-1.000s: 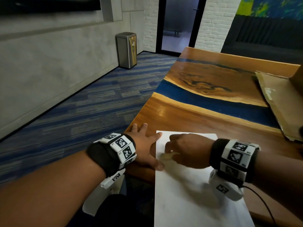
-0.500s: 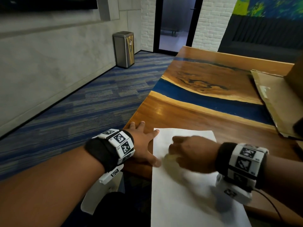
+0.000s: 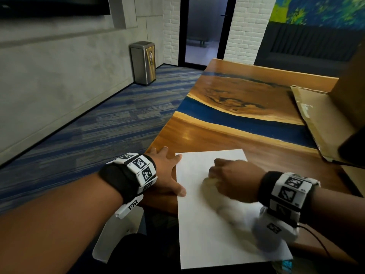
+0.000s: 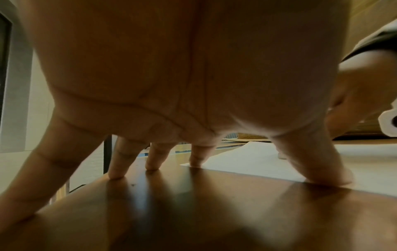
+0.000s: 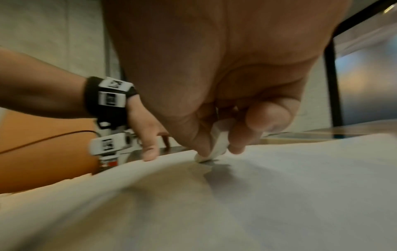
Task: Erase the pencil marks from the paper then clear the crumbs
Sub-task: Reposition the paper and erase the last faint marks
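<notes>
A white sheet of paper (image 3: 213, 230) lies at the near edge of the wooden table (image 3: 217, 139). My right hand (image 3: 233, 180) is curled over its upper part and pinches a small white eraser (image 5: 217, 146) whose tip presses on the paper (image 5: 257, 195) at a faint grey smudge. My left hand (image 3: 167, 175) lies spread and flat, its thumb and index fingertip on the sheet's left edge (image 4: 247, 158), the other fingers (image 4: 117, 169) on the bare wood. No pencil marks or crumbs can be made out in the head view.
A flattened cardboard piece (image 3: 325, 123) lies at the table's right side, with a dark object (image 3: 353, 147) at the frame edge. A steel bin (image 3: 143, 63) stands on the carpet by the far wall. The table's left edge drops to blue carpet.
My right hand with the eraser has shifted slightly right and away across the top of the sheet. The left hand stays planted on the paper's left edge.
</notes>
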